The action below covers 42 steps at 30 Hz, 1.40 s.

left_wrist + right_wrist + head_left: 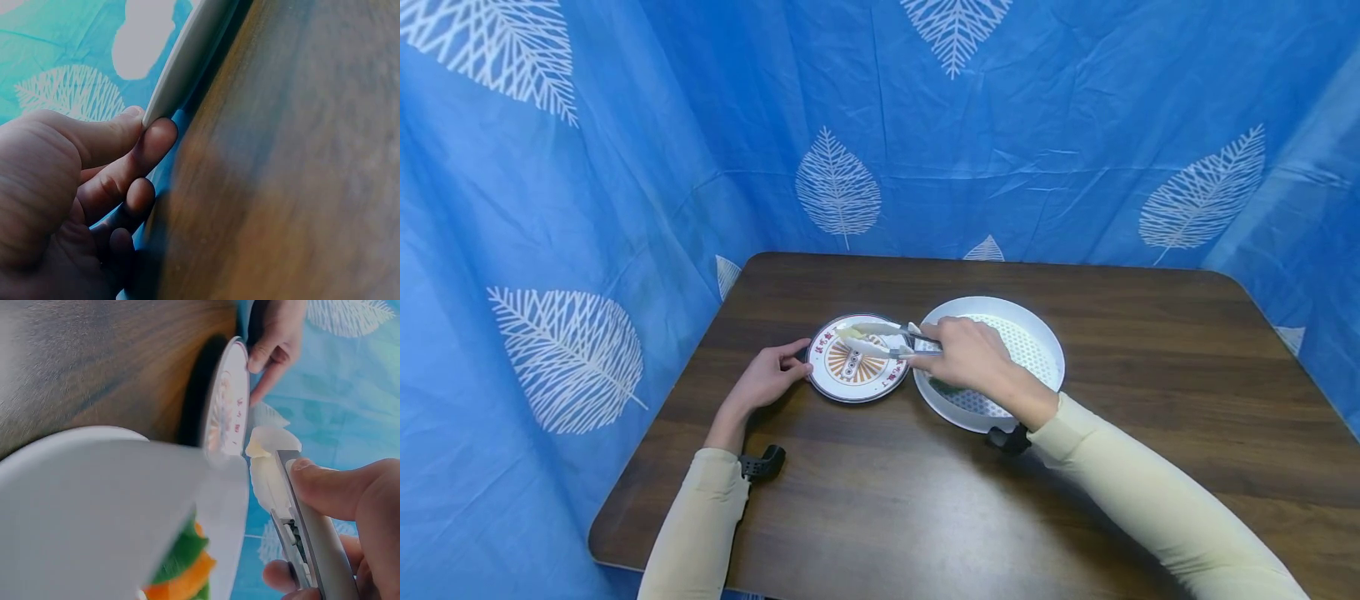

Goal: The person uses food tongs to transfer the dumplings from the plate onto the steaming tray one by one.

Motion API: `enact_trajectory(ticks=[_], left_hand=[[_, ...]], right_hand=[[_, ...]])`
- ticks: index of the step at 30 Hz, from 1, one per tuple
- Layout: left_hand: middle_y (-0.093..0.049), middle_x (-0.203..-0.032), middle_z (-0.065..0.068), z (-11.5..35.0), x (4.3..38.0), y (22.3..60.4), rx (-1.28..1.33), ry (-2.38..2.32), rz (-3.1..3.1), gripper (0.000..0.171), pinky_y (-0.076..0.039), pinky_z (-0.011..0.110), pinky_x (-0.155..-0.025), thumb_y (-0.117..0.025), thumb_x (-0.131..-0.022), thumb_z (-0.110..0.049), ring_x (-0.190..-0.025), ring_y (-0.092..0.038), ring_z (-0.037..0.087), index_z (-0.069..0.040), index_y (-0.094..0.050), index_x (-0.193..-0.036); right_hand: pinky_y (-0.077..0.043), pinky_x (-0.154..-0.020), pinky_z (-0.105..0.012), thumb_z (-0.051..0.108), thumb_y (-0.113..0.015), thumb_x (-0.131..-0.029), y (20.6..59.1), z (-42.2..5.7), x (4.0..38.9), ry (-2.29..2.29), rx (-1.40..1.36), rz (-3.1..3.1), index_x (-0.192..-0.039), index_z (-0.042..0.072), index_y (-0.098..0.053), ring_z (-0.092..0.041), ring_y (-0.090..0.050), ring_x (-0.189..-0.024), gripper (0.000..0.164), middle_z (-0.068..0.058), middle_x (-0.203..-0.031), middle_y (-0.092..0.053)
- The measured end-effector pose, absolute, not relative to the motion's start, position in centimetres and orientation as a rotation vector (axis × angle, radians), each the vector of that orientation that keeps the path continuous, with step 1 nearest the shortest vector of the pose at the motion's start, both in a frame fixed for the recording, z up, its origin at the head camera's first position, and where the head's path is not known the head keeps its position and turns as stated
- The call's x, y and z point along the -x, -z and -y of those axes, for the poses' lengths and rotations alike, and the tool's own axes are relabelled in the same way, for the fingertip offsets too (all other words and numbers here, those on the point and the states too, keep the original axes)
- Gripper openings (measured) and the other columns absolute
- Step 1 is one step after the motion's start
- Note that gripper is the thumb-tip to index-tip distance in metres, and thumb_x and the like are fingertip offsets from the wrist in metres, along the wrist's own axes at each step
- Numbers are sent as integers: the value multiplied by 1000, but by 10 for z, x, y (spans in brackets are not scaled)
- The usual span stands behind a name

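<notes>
My left hand pinches the left rim of a white plate with red writing and an orange ray pattern. In the left wrist view, the thumb lies on top of the rim and a finger underneath. My right hand grips metal tongs with pale tips, reaching left over the plate. A small pale-yellow piece shows at the tips; its kind is unclear. Beneath the right hand stands a round white pan with a dotted bottom. Green and orange pieces lie inside it.
Both vessels stand on a dark brown wooden table, pan to the right of plate. Blue curtains with white leaf prints hang behind the table and along its left side. Each wrist carries a black camera mount.
</notes>
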<state>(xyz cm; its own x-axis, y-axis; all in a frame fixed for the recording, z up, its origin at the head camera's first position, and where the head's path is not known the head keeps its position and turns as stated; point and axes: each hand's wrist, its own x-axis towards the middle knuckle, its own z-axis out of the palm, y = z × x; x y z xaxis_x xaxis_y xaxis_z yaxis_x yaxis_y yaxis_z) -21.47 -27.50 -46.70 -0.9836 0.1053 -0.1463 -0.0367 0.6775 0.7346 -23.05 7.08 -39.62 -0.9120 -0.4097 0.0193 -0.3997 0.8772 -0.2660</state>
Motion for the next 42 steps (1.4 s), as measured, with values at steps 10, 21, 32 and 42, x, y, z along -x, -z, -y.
enact_trajectory(ticks=[10, 21, 32, 42], left_hand=[[-73, -88, 4, 274, 215, 467, -44, -1169, -2719, 59, -42, 35, -79, -66, -101, -27, -79, -57, 21, -13, -47, -155], [-73, -88, 3, 275, 215, 469, -60, -1183, -2713, 58, -42, 35, -76, -66, -102, -26, -78, -57, 21, -12, -47, -155], [-73, -88, 3, 274, 215, 469, -33, -1177, -2703, 59, -42, 36, -81, -66, -101, -27, -82, -58, 22, -13, -47, -155], [-74, -89, 3, 273, 216, 466, -7, -1173, -2697, 60, -43, 39, -90, -67, -101, -29, -88, -61, 23, -16, -47, -156]], right_hand=[[-43, -60, -34, 62, -74, -85, 377, -112, 215, 398, 708, -3070, -141, 23, -65, -21, -59, -80, 69, -5, -105, -73], [-49, -62, -39, 60, -69, -90, 365, -167, 196, 346, 626, -3072, -144, 16, -63, -32, -67, -93, 69, -19, -127, -70], [-53, -69, -50, 66, -66, -90, 363, -202, 181, 320, 522, -3075, -144, 14, -61, -43, -66, -110, 75, -25, -137, -63], [-52, -64, -52, 77, -60, -87, 367, -236, 170, 304, 434, -3094, -142, 10, -63, -47, -66, -109, 87, -26, -132, -66]])
